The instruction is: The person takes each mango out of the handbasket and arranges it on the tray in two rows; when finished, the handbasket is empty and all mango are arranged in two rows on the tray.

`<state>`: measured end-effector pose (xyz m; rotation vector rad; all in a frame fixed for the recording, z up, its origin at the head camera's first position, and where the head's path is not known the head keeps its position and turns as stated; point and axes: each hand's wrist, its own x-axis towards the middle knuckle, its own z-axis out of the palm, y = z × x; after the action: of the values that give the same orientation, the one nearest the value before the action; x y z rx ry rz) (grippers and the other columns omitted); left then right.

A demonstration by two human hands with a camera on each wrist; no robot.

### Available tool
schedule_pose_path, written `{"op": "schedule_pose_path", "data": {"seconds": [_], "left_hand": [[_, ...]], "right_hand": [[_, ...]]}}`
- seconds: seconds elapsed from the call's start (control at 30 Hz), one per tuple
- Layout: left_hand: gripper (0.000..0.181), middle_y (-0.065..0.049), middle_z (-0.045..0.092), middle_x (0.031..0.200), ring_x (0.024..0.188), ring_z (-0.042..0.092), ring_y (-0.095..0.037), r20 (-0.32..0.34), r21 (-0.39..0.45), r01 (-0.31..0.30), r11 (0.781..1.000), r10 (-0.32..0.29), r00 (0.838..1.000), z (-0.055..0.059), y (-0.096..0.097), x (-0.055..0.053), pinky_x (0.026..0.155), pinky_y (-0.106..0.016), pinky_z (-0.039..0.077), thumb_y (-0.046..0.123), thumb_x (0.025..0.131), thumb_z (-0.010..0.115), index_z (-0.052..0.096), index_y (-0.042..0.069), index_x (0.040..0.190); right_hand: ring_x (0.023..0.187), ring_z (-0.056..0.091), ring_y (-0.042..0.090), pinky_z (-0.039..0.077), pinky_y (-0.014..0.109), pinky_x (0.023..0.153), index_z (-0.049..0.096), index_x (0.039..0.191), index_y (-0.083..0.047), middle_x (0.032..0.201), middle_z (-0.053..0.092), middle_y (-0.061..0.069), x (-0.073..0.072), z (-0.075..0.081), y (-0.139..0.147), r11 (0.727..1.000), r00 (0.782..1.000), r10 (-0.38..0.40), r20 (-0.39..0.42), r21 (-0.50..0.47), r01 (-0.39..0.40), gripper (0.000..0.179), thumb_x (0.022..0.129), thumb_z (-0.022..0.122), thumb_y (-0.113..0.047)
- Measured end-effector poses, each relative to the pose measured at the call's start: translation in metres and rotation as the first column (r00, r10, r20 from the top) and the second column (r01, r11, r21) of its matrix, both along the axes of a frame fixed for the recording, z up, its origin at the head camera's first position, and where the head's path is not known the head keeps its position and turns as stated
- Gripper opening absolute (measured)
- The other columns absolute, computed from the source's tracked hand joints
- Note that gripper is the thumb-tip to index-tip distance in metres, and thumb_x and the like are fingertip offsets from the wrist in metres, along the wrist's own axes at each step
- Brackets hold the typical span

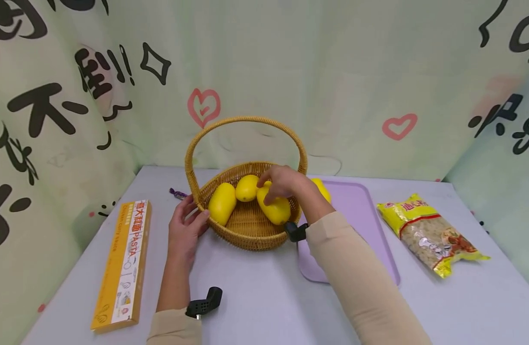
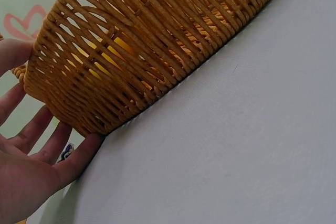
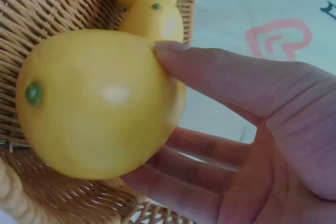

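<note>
My right hand (image 1: pixel 283 181) grips a yellow fruit (image 1: pixel 276 212) over the wicker basket's (image 1: pixel 249 239) inside, while my left hand (image 1: pixel 183 229), fingers spread, rests its fingertips against the outside.

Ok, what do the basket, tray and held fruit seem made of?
Basket: wicker or lookalike, slightly glossy; interlaced strands show.
Tray: probably plastic, smooth, fairly matte; uniform purple, rounded corners.
Held fruit: perhaps plastic, smooth, with a bright highlight; real skin possible.
</note>
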<state>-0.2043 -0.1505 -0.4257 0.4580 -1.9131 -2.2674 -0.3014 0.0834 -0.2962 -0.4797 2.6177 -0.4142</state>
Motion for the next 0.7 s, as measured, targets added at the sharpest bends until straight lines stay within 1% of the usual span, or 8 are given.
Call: {"op": "schedule_pose_path", "data": {"seconds": [0.13,0.33,0.5,0.7], "left_hand": [[0.068,-0.006,0.045,0.158,0.142,0.049,-0.024,-0.006,-0.012,-0.004,1.000,0.004,1.000,0.000,-0.001,0.001,0.113,-0.040,0.051,0.016,0.097,0.073,0.042,0.026,0.157],[0.069,-0.006,0.044,0.159,0.143,0.048,-0.024,-0.001,-0.005,0.000,1.000,0.000,1.000,-0.002,-0.001,0.003,0.112,-0.039,0.051,0.015,0.098,0.072,0.040,0.025,0.158],[0.069,-0.006,0.044,0.159,0.142,0.048,-0.024,-0.010,0.001,0.000,1.000,0.000,1.000,-0.001,0.000,0.004,0.112,-0.040,0.051,0.015,0.098,0.072,0.041,0.025,0.158],[0.068,-0.005,0.044,0.159,0.142,0.049,-0.023,-0.013,-0.013,0.006,1.000,-0.006,1.000,0.000,0.002,0.003,0.112,-0.038,0.051,0.016,0.098,0.072,0.041,0.026,0.158]], "right_hand": [[0.146,0.043,0.033,0.047,0.046,0.114,0.067,0.138,-0.019,0.162,0.043,0.010,0.006,0.003,-0.002,0.999,1.000,0.006,-0.023,-0.045,-0.007,0.051,0.089,0.079,-0.015],[0.144,0.045,0.033,0.047,0.046,0.115,0.068,0.137,-0.019,0.161,0.043,0.011,0.012,0.003,-0.003,0.994,1.000,-0.019,-0.004,-0.105,0.019,0.050,0.089,0.079,-0.014],[0.146,0.043,0.033,0.046,0.047,0.116,0.068,0.138,-0.019,0.161,0.044,0.009,0.015,0.002,-0.001,0.990,1.000,-0.024,-0.013,-0.138,0.022,0.049,0.090,0.079,-0.015],[0.141,0.047,0.032,0.047,0.047,0.114,0.068,0.138,-0.021,0.157,0.050,0.009,0.020,0.010,0.003,0.978,0.998,-0.062,-0.018,-0.200,0.057,0.050,0.090,0.079,-0.017]]}}
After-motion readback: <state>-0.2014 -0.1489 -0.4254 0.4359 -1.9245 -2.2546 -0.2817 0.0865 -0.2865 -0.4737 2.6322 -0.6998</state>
